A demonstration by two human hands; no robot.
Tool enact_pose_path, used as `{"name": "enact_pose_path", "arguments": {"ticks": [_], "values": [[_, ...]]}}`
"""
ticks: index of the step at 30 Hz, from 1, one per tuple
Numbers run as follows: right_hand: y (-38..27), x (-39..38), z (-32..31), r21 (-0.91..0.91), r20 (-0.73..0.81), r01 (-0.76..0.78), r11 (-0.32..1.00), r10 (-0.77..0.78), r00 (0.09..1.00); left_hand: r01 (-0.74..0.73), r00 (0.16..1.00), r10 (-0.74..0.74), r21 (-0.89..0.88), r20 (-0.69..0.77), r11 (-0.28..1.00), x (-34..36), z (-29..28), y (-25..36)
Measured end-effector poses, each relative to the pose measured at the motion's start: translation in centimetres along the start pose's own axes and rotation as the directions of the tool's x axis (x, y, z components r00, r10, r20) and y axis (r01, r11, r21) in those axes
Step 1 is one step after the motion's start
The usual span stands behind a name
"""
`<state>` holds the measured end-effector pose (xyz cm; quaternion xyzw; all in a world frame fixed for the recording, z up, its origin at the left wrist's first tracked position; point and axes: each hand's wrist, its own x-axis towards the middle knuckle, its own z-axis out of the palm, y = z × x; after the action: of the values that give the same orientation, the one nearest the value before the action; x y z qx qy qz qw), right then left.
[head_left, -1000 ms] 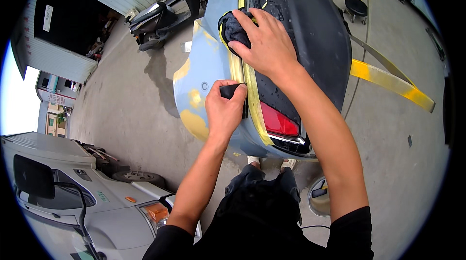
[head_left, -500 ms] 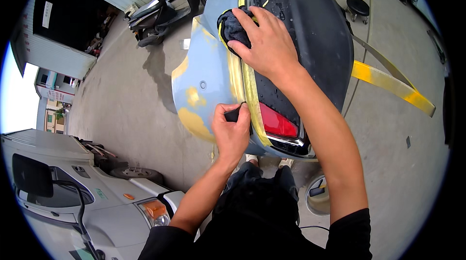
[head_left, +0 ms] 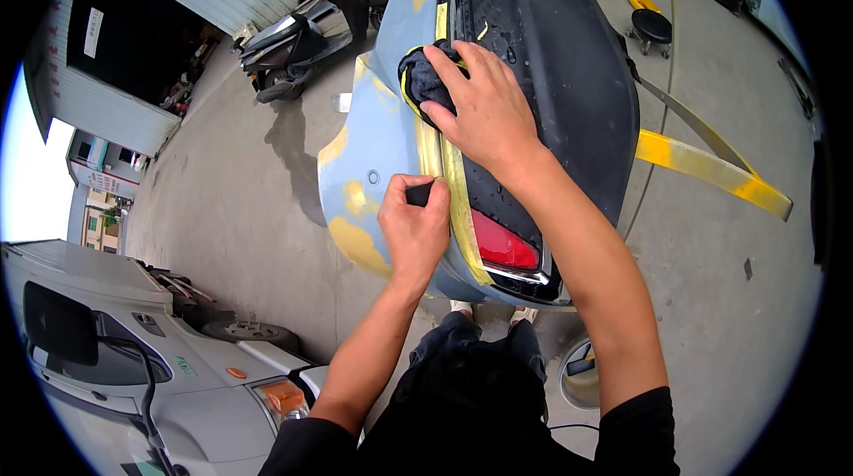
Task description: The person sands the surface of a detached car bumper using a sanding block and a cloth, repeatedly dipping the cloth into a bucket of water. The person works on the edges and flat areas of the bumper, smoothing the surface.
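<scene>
A light-blue car body part [head_left: 342, 160] with yellowish filler patches lies in front of me, beside a wet black panel [head_left: 555, 76]. A strip of yellow masking tape [head_left: 463, 218] runs along their border, next to a red tail light [head_left: 503, 241]. My left hand [head_left: 414, 232] pinches a small black pad [head_left: 419, 194] against the blue part's taped edge; whether it is sandpaper I cannot tell. Farther up the same edge, my right hand [head_left: 487, 103] presses on a bunched dark grey cloth [head_left: 426, 74] with yellow edging, its fingers curved over it.
By my feet stands a bucket [head_left: 579, 378] with something dark inside. A yellow-and-grey stand leg [head_left: 711, 172] juts out on the right, near a black stool [head_left: 652, 27]. A scooter [head_left: 311, 36] is parked at far left, a white truck [head_left: 204, 369] at near left.
My left hand has slid a little up along the taped edge with the black pad. The right hand stays on the cloth. The whole view has shifted slightly.
</scene>
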<state>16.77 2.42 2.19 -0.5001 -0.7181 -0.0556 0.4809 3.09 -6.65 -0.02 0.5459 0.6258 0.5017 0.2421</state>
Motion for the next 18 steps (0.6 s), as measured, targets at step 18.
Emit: {"name": "enact_pose_path", "arguments": {"ticks": [18], "values": [[0.4,-0.2,0.1,0.048,0.006,0.001,0.999,-0.001,1.000,-0.083,0.996,0.074,0.186,0.058,0.979,5.5,1.2,2.5]]}}
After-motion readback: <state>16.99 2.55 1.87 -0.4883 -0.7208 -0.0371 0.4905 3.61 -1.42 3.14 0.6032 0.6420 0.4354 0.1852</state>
